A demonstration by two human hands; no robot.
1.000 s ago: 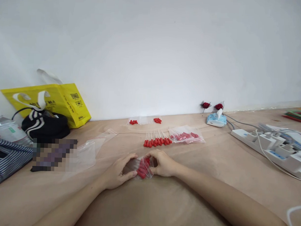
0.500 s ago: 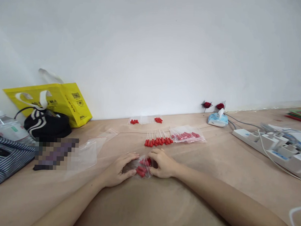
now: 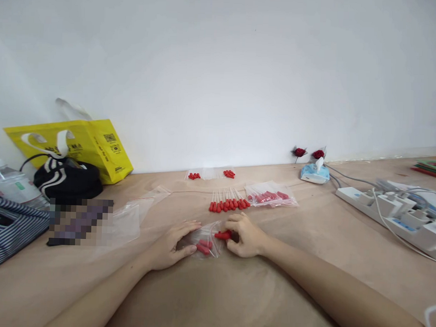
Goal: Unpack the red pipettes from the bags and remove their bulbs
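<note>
1. Front: free surface extends between the forearms up to the bag.
2. Centre: the left hand obstructs the bag's left side; the right hand, gripping at least one red piece, obstructs its right.
3. Forward: the sticks lie just beyond the right hand, with the packed bag just beside them. Both are low; overhead passage is free.
4. Forward left: a lane runs between the sticks and the flat bags.
5. Right: wide free surface separates the right forearm from the power strip and its cables.
6. Rear: the wall limits reach.
</note>
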